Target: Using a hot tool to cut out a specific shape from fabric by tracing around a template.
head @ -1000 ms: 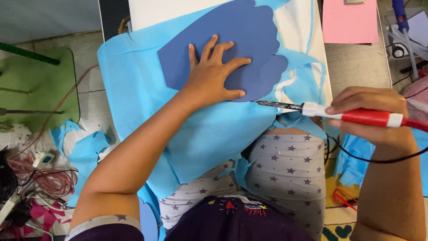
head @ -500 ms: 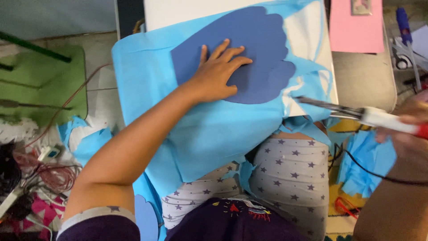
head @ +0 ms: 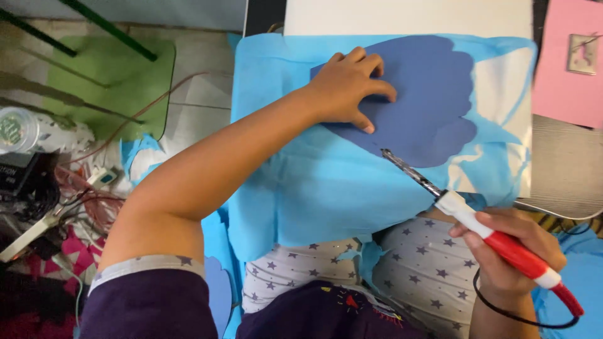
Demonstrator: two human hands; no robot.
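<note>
My left hand (head: 348, 85) rests fingers-down on a dark blue paper template (head: 427, 107) that lies on a sheet of light blue fabric (head: 326, 182). The fabric is draped over a white board (head: 408, 16) and hangs down onto my lap. My right hand (head: 512, 251) grips a red and white corded heat tool (head: 502, 242). Its thin metal tip (head: 392, 160) touches the fabric at the lower edge of the template.
A pink sheet (head: 565, 69) with a small card lies at the upper right on a grey table. A green chair (head: 100, 81) stands on the floor at the left, with tangled cables and a power strip (head: 38, 220) below it. Blue fabric scraps lie around my legs.
My right hand swung the tool in from the right, and its tip now meets the template's lower edge. My left hand stayed on the template while the view shifted.
</note>
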